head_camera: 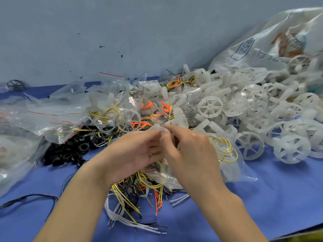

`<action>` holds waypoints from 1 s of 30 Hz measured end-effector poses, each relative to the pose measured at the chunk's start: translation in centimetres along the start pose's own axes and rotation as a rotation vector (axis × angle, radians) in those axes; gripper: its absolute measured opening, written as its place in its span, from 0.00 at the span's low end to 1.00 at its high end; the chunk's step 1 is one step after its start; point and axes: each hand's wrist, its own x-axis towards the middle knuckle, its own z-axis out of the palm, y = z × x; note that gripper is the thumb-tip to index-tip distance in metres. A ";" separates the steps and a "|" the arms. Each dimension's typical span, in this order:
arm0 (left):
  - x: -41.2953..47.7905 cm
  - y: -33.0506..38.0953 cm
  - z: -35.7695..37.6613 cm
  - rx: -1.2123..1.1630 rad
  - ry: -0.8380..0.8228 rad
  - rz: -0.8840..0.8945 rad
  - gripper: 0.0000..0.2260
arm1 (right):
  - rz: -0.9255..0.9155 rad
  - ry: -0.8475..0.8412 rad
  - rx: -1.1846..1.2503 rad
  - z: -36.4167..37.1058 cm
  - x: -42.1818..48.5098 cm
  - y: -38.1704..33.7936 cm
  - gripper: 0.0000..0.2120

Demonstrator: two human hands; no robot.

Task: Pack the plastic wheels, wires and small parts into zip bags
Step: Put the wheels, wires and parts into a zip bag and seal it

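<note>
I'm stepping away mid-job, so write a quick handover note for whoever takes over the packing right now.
Left hand, right hand: both pinch the top edge of a clear zip bag; sealed or not, cannot tell.
Wheels heaped right, black small parts left, loose wires at front.
Done: filled bags piled behind.
Left: all three piles need bagging.

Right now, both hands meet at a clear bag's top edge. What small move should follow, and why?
Probably slide both pinches apart along the zip to seal it: left hand and right hand pinch the top of the zip bag, and yellow wires appear inside.
</note>
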 end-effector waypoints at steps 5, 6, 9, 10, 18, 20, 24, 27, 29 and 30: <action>-2.0 0.2 -4.9 -0.140 -0.171 0.139 0.19 | 0.024 0.019 -0.031 0.2 0.2 0.4 0.12; -2.2 0.1 -5.6 -0.158 -0.124 0.165 0.19 | 0.032 0.022 -0.034 0.2 0.3 0.6 0.12; -2.9 0.0 -7.1 -0.126 0.141 0.233 0.14 | 0.057 0.056 0.003 0.0 0.5 1.0 0.12; -3.1 -0.1 -7.7 -0.085 0.254 0.248 0.13 | 0.067 0.072 0.017 -0.1 0.6 1.1 0.12; -4.3 -1.6 -11.9 0.359 0.697 0.295 0.08 | 0.112 0.213 0.090 -1.0 0.8 1.5 0.13; -3.9 -2.2 -11.8 0.547 0.749 0.280 0.08 | 0.111 0.226 0.111 -1.1 0.7 1.5 0.14; -2.8 -3.1 -10.6 0.846 0.703 0.270 0.12 | 0.107 0.228 0.133 -1.1 0.7 1.5 0.13; -2.1 -3.7 -10.3 0.890 0.631 0.220 0.13 | 0.105 0.226 0.137 -1.0 0.7 1.5 0.15; -1.9 -3.9 -10.4 0.922 0.643 0.237 0.12 | 0.103 0.225 0.134 -1.1 0.7 1.7 0.15; -1.9 -4.0 -10.5 0.936 0.656 0.248 0.11 | 0.105 0.224 0.132 -1.1 0.7 1.7 0.15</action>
